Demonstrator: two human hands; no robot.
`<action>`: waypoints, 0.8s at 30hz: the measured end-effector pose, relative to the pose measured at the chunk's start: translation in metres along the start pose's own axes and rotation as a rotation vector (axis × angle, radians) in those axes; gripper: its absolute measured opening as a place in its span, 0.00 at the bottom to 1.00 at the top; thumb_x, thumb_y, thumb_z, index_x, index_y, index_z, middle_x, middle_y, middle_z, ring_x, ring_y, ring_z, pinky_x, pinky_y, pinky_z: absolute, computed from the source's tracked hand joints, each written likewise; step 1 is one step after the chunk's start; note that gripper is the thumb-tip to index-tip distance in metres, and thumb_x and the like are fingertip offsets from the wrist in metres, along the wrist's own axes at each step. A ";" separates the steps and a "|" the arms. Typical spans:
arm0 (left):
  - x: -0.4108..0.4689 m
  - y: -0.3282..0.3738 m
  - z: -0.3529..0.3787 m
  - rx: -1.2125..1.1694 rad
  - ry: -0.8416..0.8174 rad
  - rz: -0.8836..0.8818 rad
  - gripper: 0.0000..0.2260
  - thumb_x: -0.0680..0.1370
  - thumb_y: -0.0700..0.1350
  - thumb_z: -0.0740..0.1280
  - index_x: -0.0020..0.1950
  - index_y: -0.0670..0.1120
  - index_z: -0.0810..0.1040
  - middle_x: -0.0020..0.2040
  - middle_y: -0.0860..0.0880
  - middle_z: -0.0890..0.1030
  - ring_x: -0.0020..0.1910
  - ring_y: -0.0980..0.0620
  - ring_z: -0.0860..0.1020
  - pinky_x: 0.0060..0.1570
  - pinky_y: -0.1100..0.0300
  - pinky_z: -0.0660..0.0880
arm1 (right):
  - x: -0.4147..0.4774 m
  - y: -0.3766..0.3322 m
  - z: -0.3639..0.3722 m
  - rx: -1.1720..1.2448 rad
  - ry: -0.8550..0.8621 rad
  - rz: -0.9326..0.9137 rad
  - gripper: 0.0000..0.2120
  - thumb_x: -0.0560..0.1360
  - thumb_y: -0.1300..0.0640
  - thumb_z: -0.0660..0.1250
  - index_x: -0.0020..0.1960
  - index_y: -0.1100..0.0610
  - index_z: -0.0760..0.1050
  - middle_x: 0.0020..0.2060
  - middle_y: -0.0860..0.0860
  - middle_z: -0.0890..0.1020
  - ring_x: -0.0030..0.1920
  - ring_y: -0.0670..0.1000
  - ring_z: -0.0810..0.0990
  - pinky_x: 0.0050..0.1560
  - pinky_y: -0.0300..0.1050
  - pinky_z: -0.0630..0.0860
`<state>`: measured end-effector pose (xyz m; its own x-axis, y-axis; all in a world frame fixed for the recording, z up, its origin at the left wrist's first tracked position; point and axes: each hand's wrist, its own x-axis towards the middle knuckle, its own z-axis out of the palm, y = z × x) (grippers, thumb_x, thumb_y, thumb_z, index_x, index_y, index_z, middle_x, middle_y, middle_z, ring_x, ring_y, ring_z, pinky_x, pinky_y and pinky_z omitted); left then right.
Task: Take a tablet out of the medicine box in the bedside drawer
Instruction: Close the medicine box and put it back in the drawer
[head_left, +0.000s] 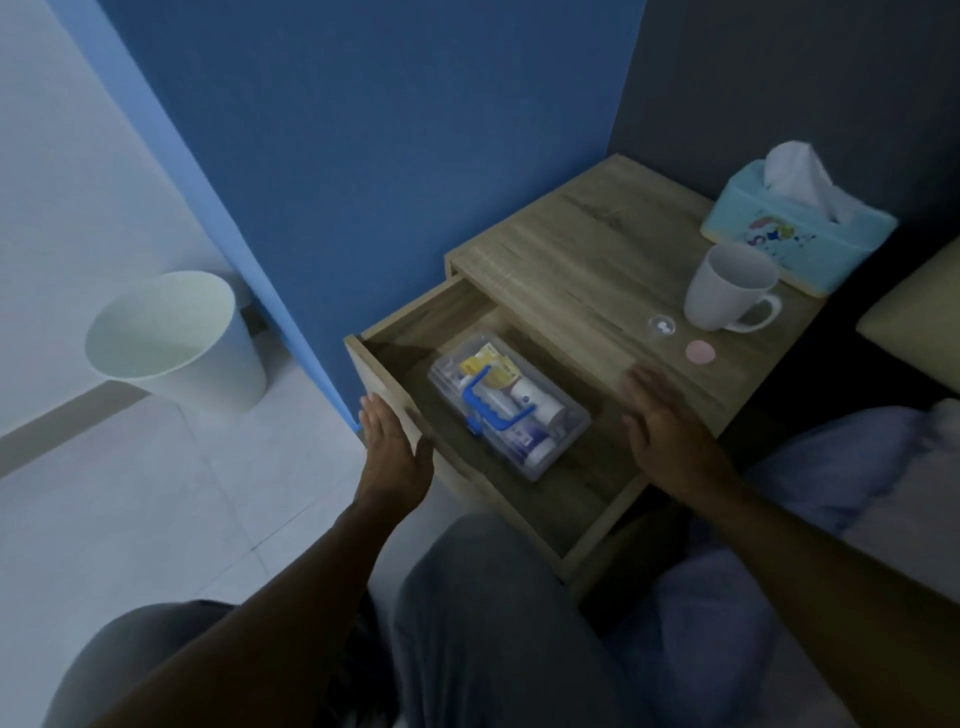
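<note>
Head view, dim light. Bedside drawer pulled out from the wooden nightstand, which stands against a blue wall.

Medicine box: clear plastic, lid closed, lying flat on the drawer floor toward the drawer's left half, set diagonally. Blue handle folded down across the lid. Through the plastic: white bottles or tubes and a yellow packet; labels too blurred to read. No tablet can be made out in the box.

Left hand: flat, fingers straight and together, palm turned inward and lying against the outer face of the drawer's left corner. It grips nothing.

Right hand: palm down, fingers extended and slightly spread, over the right side of the drawer where it meets the nightstand top. Contact with the wood uncertain from this angle. It holds nothing. The box lies between the two hands, touched by neither.

Nightstand top: white mug, handle facing the camera side; turquoise tissue box behind it with a tissue sticking up; small clear round container just in front of the mug, two pale items inside, possibly tablets; pink round disc beside it.

Floor to the left: white waste bin, upright, well apart from the nightstand. Person's knees in grey trousers at the bottom of the view.
</note>
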<state>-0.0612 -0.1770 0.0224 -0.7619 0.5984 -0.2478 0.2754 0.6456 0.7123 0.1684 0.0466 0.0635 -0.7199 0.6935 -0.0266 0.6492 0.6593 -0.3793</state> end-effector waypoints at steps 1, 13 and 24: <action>-0.001 -0.005 0.005 -0.047 -0.019 -0.022 0.39 0.80 0.54 0.61 0.79 0.49 0.36 0.81 0.49 0.39 0.80 0.45 0.40 0.77 0.42 0.49 | 0.003 0.004 0.001 -0.027 -0.026 0.002 0.27 0.81 0.56 0.61 0.77 0.60 0.61 0.78 0.56 0.61 0.78 0.55 0.57 0.77 0.55 0.58; 0.014 -0.017 0.045 -0.532 -0.185 -0.049 0.31 0.80 0.61 0.55 0.79 0.60 0.43 0.79 0.58 0.57 0.68 0.62 0.62 0.61 0.65 0.63 | 0.015 0.027 0.010 -0.159 0.038 -0.175 0.23 0.84 0.53 0.52 0.76 0.60 0.62 0.76 0.57 0.64 0.77 0.54 0.60 0.77 0.55 0.56; 0.054 0.028 0.080 -0.614 -0.240 -0.028 0.34 0.82 0.55 0.56 0.80 0.53 0.38 0.80 0.50 0.56 0.76 0.49 0.61 0.67 0.56 0.63 | 0.019 0.039 0.015 -0.029 0.034 -0.087 0.29 0.82 0.45 0.51 0.78 0.58 0.58 0.79 0.53 0.59 0.79 0.52 0.54 0.76 0.59 0.58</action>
<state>-0.0478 -0.0883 -0.0240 -0.5922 0.7206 -0.3606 -0.1810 0.3171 0.9310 0.1762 0.0807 0.0342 -0.7655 0.6423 0.0373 0.5915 0.7254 -0.3520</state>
